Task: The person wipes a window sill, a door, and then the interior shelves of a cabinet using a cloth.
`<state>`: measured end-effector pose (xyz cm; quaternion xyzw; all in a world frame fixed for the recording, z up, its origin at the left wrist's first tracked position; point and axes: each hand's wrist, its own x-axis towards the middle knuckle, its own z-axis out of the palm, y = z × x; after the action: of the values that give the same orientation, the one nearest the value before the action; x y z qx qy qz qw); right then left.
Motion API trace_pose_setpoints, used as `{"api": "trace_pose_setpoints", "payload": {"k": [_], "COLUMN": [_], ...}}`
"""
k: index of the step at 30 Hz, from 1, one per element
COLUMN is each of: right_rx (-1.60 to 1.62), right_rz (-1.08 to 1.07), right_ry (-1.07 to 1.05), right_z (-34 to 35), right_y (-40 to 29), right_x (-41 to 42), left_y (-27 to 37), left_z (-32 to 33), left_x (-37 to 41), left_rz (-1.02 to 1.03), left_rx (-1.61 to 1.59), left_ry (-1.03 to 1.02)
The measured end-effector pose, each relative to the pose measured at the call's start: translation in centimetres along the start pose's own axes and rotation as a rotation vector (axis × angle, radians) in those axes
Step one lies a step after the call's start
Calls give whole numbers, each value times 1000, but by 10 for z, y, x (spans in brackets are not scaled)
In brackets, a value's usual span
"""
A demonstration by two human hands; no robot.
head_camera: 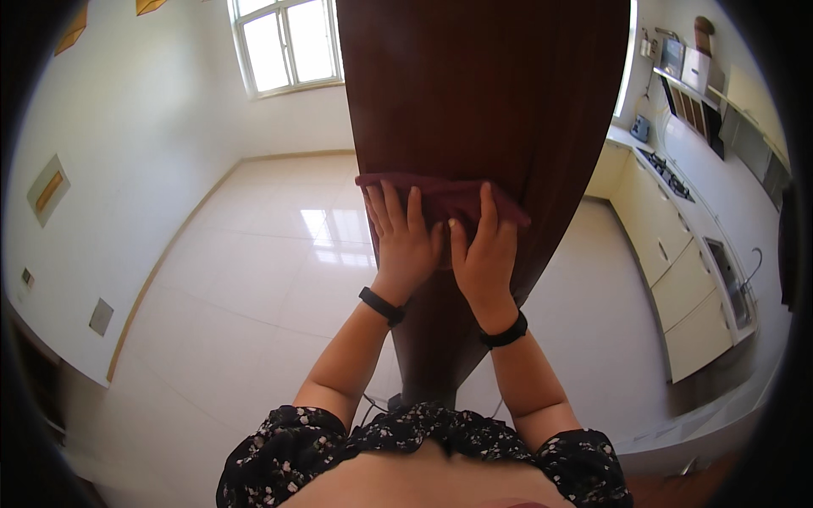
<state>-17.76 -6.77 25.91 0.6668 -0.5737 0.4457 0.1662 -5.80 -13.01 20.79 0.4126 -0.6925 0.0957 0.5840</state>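
A maroon cloth (451, 193) lies folded and creased against a dark reddish-brown wooden door panel (470, 89), which stands upright in front of me. My left hand (406, 244) presses the cloth's left part to the wood with fingers stretched upward. Close beside it, my right hand (486, 254) holds the cloth's right part, its index finger extended and the other fingers bent. The thumbs are near each other but apart. Part of the cloth is hidden under both palms. A black band (381, 307) circles my left wrist, and another black band (506, 331) circles the right.
On the right runs a kitchen counter with cream cabinets (689, 286), a gas hob (665, 174), a sink (728, 279) and a range hood (692, 114). A window (289, 47) is behind the panel at left. Glossy pale floor tiles (254, 267) surround it. Cables (375, 406) show near its foot.
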Motion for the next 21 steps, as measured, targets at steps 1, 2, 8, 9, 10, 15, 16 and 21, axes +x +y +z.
{"api": "trace_pose_setpoints", "payload": {"k": [1,2,8,9,10,15,16,21], "right_rx": [17,-52,-249,-245,-239,-434,-491,-450], "right_rz": [35,-8,-192,-224,-257,-405,-394,-330], "right_ry": [-16,40,362,403,447,428,365,169], "right_z": [-3,-4,-8,-10,-14,-36,-36,-10], "right_y": [1,3,14,18,20,49,56,113], "right_x": [3,6,62,81,99,130,126,11], "left_y": [-1,0,28,27,28,25,23,11], "left_z": [4,8,-4,-1,0,0,0,27], "left_x": [-3,-6,62,83,102,146,142,64], "left_rz": [28,29,255,300,346,626,660,828], "left_rx": [29,52,165,152,139,138,186,268], "left_ry": [24,28,71,81,93,107,24,-233]}}
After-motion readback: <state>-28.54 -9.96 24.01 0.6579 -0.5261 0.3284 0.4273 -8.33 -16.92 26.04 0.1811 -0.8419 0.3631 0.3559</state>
